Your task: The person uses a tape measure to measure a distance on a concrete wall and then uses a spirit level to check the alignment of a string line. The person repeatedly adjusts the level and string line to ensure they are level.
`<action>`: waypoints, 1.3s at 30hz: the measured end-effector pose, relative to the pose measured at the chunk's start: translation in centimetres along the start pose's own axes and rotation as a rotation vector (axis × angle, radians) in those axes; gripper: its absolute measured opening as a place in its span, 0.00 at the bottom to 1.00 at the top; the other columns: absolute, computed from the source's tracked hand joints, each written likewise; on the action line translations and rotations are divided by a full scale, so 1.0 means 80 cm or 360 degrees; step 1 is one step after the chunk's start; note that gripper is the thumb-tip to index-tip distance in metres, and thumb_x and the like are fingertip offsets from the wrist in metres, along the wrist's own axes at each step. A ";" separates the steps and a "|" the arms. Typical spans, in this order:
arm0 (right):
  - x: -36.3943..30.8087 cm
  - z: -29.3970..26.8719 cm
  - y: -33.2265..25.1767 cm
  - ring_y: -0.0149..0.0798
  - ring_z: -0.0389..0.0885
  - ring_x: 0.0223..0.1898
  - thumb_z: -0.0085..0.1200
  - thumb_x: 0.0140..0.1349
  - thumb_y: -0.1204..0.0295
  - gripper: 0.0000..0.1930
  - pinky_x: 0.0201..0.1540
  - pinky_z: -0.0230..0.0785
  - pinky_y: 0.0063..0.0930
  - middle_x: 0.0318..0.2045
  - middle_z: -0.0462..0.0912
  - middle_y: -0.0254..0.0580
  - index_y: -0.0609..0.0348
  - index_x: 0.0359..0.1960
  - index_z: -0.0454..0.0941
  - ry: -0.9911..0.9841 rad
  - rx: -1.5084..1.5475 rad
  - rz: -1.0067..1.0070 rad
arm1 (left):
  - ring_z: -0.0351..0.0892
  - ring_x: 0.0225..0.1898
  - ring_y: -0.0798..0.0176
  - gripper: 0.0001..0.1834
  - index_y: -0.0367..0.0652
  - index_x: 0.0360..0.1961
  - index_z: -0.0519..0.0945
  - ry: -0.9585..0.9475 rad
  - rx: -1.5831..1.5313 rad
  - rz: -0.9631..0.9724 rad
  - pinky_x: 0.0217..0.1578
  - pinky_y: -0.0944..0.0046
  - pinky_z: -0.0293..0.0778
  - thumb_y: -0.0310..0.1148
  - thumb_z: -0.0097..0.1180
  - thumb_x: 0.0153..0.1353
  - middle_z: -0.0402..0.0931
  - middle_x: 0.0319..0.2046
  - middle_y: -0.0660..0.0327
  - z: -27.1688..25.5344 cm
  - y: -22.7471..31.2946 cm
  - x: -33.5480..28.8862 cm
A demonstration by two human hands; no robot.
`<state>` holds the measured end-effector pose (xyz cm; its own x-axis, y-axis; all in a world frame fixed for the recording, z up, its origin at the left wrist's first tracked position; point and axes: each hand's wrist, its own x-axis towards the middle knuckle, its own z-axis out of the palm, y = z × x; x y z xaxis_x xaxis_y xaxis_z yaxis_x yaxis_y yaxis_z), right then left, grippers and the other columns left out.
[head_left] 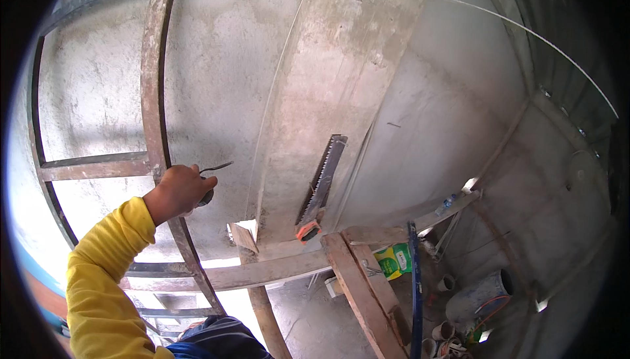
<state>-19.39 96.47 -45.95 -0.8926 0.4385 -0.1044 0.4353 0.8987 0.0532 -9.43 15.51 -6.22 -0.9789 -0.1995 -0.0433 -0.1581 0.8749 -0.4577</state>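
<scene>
Fingers of the left hand [180,191] are gripping a bent dark rod [218,167] in a closed fist; it is jutting right of the wooden frame [153,83]. Good handling is probably calling for a steady wrist, eyes on the tip.

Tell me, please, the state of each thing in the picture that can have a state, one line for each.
Left hand: closed in a grip.
Thin dark rod: held, bent, one end sticking out.
Handsaw: blade uncovered, handle end lower.
Green-and-yellow bag: opened or sealed, cannot tell.
Clear bottle: on the wooden beam; cap unclear.
String: strung across the wall; tautness unclear.
</scene>
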 end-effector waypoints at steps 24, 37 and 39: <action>-0.315 -0.390 -0.130 0.34 0.78 0.18 0.62 0.57 0.56 0.16 0.22 0.69 0.29 0.26 0.85 0.41 0.58 0.32 0.83 -0.0645 0.1758 0.0333 | 0.82 0.52 0.56 0.38 0.33 0.59 0.69 -0.0701 -0.2497 0.0261 0.53 0.57 0.79 0.34 0.76 0.52 0.73 0.58 0.42 -0.051 -0.023 0.063; -0.574 -0.538 -0.242 0.55 0.87 0.32 0.69 0.49 0.58 0.23 0.36 0.78 0.45 0.30 0.86 0.50 0.59 0.44 0.83 0.0476 0.1199 -0.0119 | 0.79 0.33 0.65 0.22 0.48 0.44 0.78 -0.1502 -0.3663 0.1195 0.27 0.61 0.73 0.56 0.61 0.67 0.81 0.36 0.62 -0.240 0.179 0.277; -0.588 -0.526 -0.231 0.58 0.85 0.33 0.70 0.44 0.59 0.27 0.37 0.77 0.48 0.31 0.84 0.49 0.59 0.46 0.80 0.0615 0.1020 -0.0117 | 0.79 0.35 0.67 0.24 0.48 0.49 0.78 -0.1385 -0.3661 0.1280 0.27 0.63 0.73 0.58 0.60 0.67 0.82 0.39 0.63 -0.304 0.174 0.289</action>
<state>9.65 59.16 -0.20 -0.8482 0.4517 0.2768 0.2508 0.8026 -0.5412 -37.38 33.81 8.02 -0.7556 0.6525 -0.0578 -0.3658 -0.3472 0.8635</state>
